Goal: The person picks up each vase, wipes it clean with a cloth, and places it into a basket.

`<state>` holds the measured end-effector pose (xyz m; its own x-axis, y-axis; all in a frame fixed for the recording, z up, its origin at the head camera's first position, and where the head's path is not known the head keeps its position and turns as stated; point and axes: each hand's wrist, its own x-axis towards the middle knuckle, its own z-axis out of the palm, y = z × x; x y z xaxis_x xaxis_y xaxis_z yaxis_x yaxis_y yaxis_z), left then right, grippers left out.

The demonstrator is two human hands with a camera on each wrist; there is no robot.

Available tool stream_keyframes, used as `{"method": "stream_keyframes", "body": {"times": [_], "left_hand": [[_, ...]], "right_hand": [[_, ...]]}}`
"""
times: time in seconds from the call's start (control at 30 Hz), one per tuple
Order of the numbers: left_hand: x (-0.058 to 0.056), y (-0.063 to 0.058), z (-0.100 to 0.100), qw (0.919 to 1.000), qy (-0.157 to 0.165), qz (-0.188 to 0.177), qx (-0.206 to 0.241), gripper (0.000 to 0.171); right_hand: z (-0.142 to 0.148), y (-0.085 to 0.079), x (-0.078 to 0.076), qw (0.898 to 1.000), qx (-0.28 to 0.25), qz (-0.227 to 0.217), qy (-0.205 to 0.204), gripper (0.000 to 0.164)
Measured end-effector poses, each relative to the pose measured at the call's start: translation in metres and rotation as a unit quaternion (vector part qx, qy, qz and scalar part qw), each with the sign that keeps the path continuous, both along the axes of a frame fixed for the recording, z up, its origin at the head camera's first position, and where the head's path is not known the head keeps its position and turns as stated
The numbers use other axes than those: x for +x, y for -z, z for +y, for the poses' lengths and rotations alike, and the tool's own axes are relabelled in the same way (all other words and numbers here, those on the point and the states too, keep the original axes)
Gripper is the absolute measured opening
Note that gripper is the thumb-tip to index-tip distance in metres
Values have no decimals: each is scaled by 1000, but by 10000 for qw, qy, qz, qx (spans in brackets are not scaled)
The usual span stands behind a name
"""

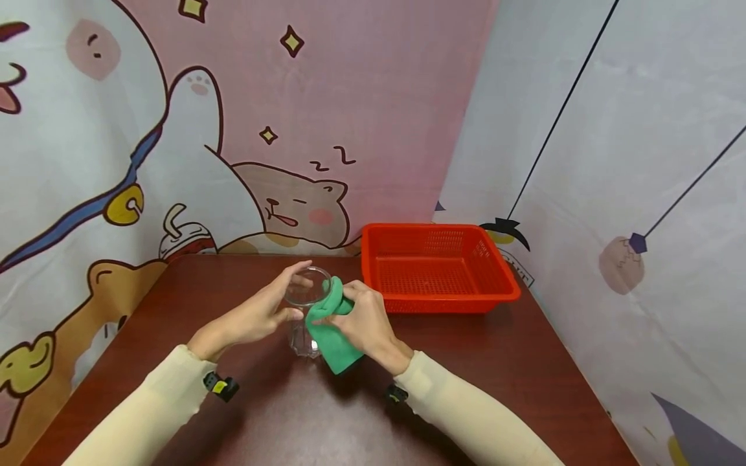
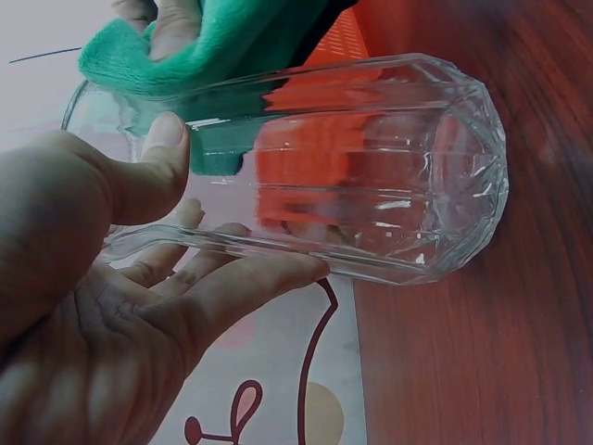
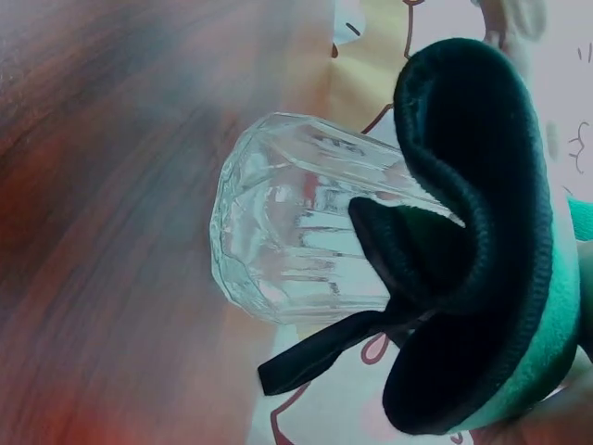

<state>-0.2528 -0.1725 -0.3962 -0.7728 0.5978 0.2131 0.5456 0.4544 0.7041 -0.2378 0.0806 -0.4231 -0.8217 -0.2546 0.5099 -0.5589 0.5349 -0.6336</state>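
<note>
A tall clear glass (image 1: 303, 342) with faceted sides and base is raised a little over the table, its round mouth toward the head camera. My left hand (image 1: 265, 314) grips it from the left near the mouth, thumb on one side (image 2: 153, 171) and fingers on the other. At the right of the rim, my right hand (image 1: 368, 320) pinches a green cloth (image 1: 337, 346) that is folded over the edge. The cloth's dark underside (image 3: 500, 232) and a dark strap-like piece show in the right wrist view. That cloth hides part of the glass there.
A red plastic basket (image 1: 440, 298) with perforated sides stands at the back right of the brown table (image 1: 280, 414). Behind the table hangs a cartoon-printed cloth backdrop (image 1: 384, 116), which also runs along the left and right sides.
</note>
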Motion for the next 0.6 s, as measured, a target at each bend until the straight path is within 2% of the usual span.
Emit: {"method": "stream_keyframes", "body": {"times": [0.33, 0.47, 0.6], "left_hand": [[0, -5, 1, 10000, 59, -56, 31, 98], [0, -3, 0, 9999, 90, -139, 16, 98], [0, -3, -1, 10000, 74, -17, -19, 98]], "right_hand": [[4, -5, -1, 9982, -592, -84, 6, 46], [4, -4, -1, 9977, -658, -162, 0, 46], [3, -5, -3, 9978, -651, -116, -17, 46]]}}
